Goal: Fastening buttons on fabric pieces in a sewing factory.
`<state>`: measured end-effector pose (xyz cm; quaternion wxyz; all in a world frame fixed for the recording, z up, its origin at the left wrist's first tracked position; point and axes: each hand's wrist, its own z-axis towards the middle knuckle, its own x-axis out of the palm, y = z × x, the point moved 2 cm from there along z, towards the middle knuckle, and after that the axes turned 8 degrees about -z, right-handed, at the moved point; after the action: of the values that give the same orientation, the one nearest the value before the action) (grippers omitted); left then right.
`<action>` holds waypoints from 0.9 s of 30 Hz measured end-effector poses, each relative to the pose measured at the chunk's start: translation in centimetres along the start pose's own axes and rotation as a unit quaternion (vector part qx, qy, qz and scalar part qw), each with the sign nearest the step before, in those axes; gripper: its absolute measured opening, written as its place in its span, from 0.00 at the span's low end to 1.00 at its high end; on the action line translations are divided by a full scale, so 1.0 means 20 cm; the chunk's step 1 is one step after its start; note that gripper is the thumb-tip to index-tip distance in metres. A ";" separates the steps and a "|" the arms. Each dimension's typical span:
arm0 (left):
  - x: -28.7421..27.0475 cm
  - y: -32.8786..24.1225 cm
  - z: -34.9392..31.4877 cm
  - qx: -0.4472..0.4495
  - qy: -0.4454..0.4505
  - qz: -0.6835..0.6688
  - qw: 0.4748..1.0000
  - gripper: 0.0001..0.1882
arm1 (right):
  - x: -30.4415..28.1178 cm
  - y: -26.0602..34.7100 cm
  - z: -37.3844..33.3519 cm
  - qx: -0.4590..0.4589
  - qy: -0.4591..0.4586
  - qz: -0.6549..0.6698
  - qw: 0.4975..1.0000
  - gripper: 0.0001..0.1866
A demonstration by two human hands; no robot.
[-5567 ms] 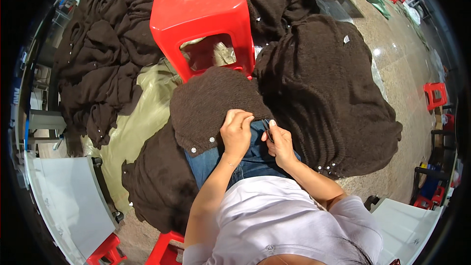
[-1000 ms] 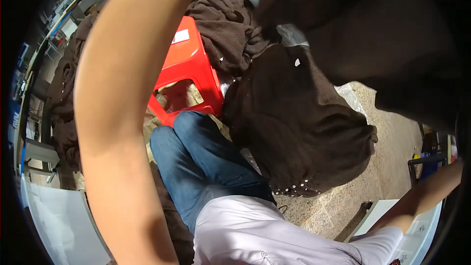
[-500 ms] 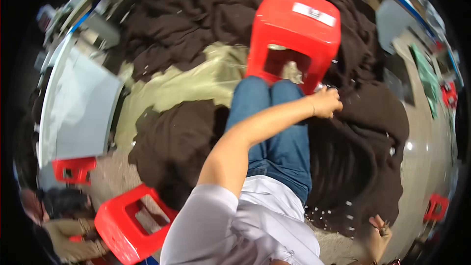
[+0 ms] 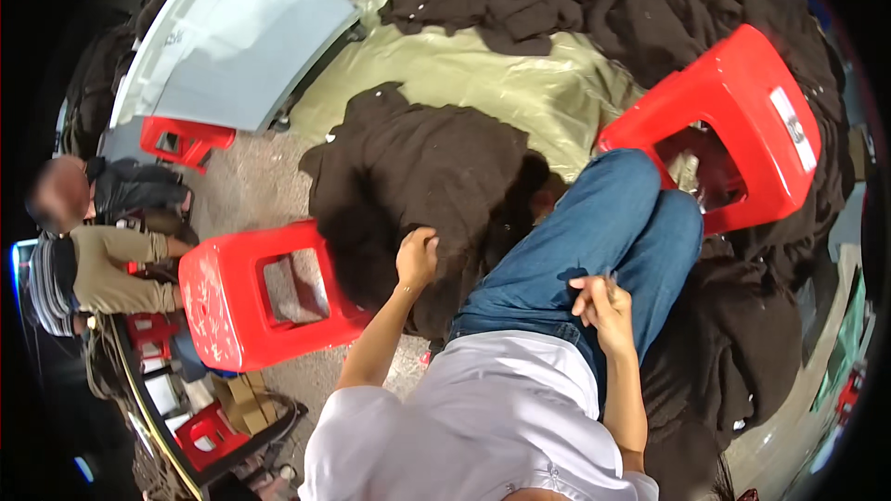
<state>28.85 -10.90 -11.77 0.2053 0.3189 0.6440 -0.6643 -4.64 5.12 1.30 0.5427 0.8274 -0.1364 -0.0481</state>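
A heap of dark brown cloth (image 4: 436,162) lies on the floor to the left of my legs. Over its near side is my left hand (image 4: 417,258), its fingers loosely curved and apart, with no cloth visibly drawn into them. My right hand (image 4: 605,312) is above my lap, over my blue jeans (image 4: 566,241). Its fingers are bent together around something small with a bit of metallic shine, too small to name. More brown cloth (image 4: 733,343) spreads to the right of my legs.
One red plastic stool (image 4: 763,130) stands before my knees, another (image 4: 223,301) at the left. Yellowish sheeting (image 4: 445,65) lies under the cloth. A pale panel (image 4: 241,46) stands far left. Another person (image 4: 102,269) is seated at the left edge, near red stools.
My view has swung left. My left hand has gone from the cloth at the right of my knees to the left heap. My right hand has come in from the lower right over my lap.
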 end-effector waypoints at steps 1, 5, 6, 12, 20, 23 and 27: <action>-0.03 0.11 -0.10 -0.008 -0.023 0.040 0.999 0.16 | 0.05 -0.03 0.05 0.012 0.015 -0.001 1.000 0.22; 0.00 0.39 -0.38 -0.193 -0.026 0.017 0.981 0.37 | 0.11 -0.09 0.14 0.048 0.014 0.023 0.998 0.23; 0.07 0.32 -0.39 -0.219 -0.006 -0.009 0.976 0.37 | 0.08 -0.11 0.14 0.044 -0.013 0.023 0.999 0.24; 0.24 0.04 -0.22 -0.177 0.038 -0.009 0.984 0.25 | 0.00 -0.17 0.14 0.059 -0.083 0.032 0.994 0.23; 0.14 -0.64 0.09 0.025 -0.071 -0.195 0.978 0.13 | 0.04 -0.14 0.11 0.059 -0.095 0.025 0.993 0.23; 0.11 -1.01 0.10 0.091 0.094 -0.353 0.926 0.13 | 0.06 -0.06 0.09 -0.026 -0.089 0.078 0.993 0.20; 0.01 -1.36 0.13 0.230 0.291 -0.405 0.836 0.20 | 0.15 0.30 0.14 -0.236 -0.037 0.016 0.971 0.51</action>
<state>9.63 -11.02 7.68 -0.3585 0.2463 0.5745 -0.6934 -3.41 -0.34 5.82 0.7179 0.6712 -0.1544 -0.1009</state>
